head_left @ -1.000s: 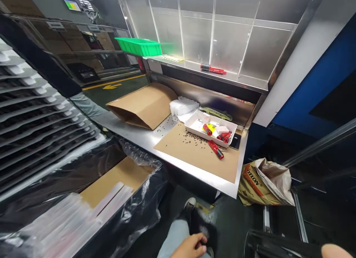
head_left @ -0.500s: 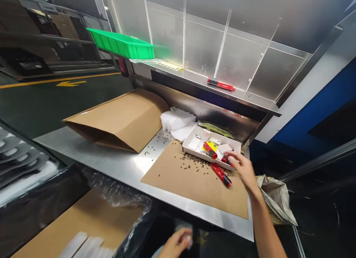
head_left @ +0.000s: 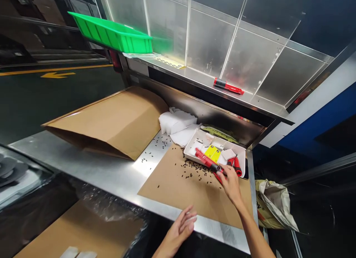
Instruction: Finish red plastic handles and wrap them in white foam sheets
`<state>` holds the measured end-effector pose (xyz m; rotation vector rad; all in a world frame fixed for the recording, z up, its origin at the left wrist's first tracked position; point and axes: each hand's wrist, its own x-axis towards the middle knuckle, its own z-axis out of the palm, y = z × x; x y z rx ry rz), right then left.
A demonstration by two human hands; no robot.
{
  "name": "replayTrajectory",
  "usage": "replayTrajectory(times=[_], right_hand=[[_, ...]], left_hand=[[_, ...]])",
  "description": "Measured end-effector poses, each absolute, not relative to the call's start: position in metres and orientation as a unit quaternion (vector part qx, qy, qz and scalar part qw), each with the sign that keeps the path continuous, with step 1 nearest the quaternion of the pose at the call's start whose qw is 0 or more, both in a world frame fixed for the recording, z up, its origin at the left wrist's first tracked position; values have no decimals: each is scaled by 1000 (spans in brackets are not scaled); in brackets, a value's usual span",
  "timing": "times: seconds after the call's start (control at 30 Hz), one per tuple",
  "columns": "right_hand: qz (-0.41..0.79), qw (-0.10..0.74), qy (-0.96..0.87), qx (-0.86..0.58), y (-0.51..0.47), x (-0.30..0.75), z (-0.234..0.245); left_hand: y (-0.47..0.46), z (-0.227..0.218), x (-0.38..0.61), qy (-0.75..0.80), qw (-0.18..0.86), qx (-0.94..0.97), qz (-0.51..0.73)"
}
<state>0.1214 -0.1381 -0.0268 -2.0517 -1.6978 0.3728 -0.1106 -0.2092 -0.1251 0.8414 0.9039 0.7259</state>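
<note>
My right hand [head_left: 230, 182] is closed around the black end of a red-and-black, thick pen-shaped tool [head_left: 206, 158]. Its red end points left across the front of a white tray [head_left: 191, 157]. Part of another red tool [head_left: 218, 178] shows beneath it on the brown paper sheet [head_left: 191, 198]. Inside the tray are yellow labels [head_left: 213, 153], white pieces and more red-and-black tools [head_left: 237, 165]. My left hand [head_left: 182, 228], fingers stretched and apart, hovers at the bench's front edge with nothing visible in it. Many small black pieces [head_left: 196, 171] lie scattered before the tray.
A large brown paper bag [head_left: 111, 121] lies on the metal bench [head_left: 30, 143], beside white foam sheets [head_left: 178, 122]. Above, a shelf carries a green bin [head_left: 111, 33] and a red-and-black tool [head_left: 228, 86]. An open sack [head_left: 275, 202] stands right of the bench.
My right hand has moved left from the tray's right end and now holds a red-and-black tool. My left hand has risen to the bench edge and its fingers have spread.
</note>
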Motion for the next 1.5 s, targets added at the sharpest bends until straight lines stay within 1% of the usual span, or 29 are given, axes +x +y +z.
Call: replayTrajectory(times=[0.07, 0.13, 0.2, 0.27, 0.33, 0.47, 0.6, 0.73, 0.9, 1.07, 1.23, 1.3, 1.37, 1.5], right_hand=[[158, 265, -657, -688, -175, 110, -18], [185, 329, -684, -624, -207, 97, -14], [207, 408, -668, -586, -229, 86, -14], [214, 473, -609, -599, -240, 82, -15], [227, 501, -546, -632, -243, 83, -17], [330, 480, -499, -642, -235, 90, -18], [394, 522, -421, -629, -223, 91, -19], [456, 525, -398, -598, -213, 96, -23], [466, 550, -388, -574, -200, 102, -23], [471, 540, -408, -565, -190, 106, -20], [445, 535, -412, -588, -188, 109, -20], [451, 539, -412, -580, -190, 110, -18], [464, 542, -417, -563, -194, 112, -15], [476, 537, -419, -556, -203, 121, -5]], left_hand=[[-198, -86, -102, 371, 772, 349, 380], [-190, -49, -92, 300, 811, 240, 442], [-184, -21, -84, 310, 810, 174, 467], [-180, -9, -76, 340, 792, 149, 485], [-178, -7, -69, 358, 773, 149, 502], [-177, -14, -55, 351, 781, 176, 486], [-178, -18, -43, 343, 792, 181, 472], [-176, -22, -36, 341, 788, 188, 477], [-170, -24, -29, 336, 779, 196, 491], [-164, -21, -26, 340, 769, 226, 492], [-171, -22, -31, 345, 653, 447, 505], [-172, -20, -32, 348, 633, 489, 489], [-168, -17, -32, 363, 666, 421, 498], [-151, -13, -30, 376, 757, 175, 504]])
